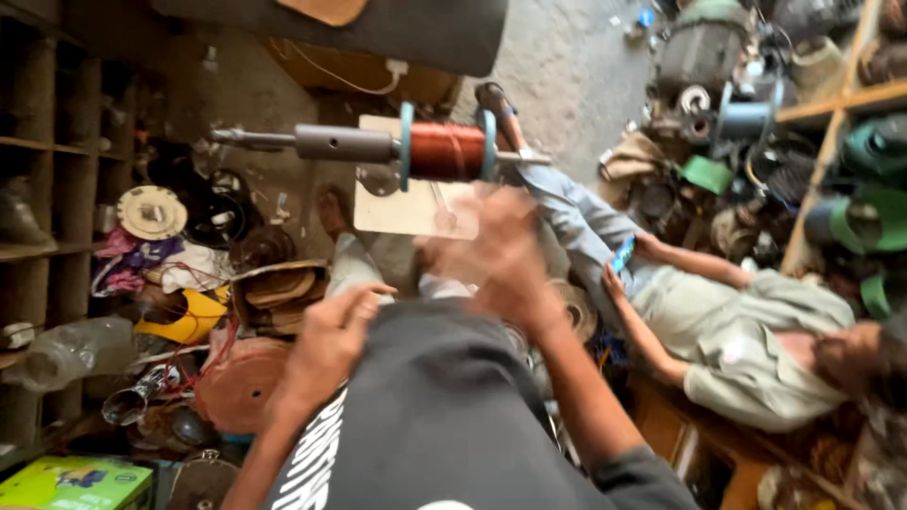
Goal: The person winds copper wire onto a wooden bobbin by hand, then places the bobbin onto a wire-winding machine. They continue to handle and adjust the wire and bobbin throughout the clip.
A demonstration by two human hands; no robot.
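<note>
Both hands blurred; right hand (505, 255) hides its grip.

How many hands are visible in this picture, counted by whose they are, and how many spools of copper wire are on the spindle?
Own hands of the camera wearer: 2, the left hand and the blurred right hand
Hands of the other person lying nearby: 2, one hand and another hand
Copper wire spool on the spindle: 1
Total: 5
</note>
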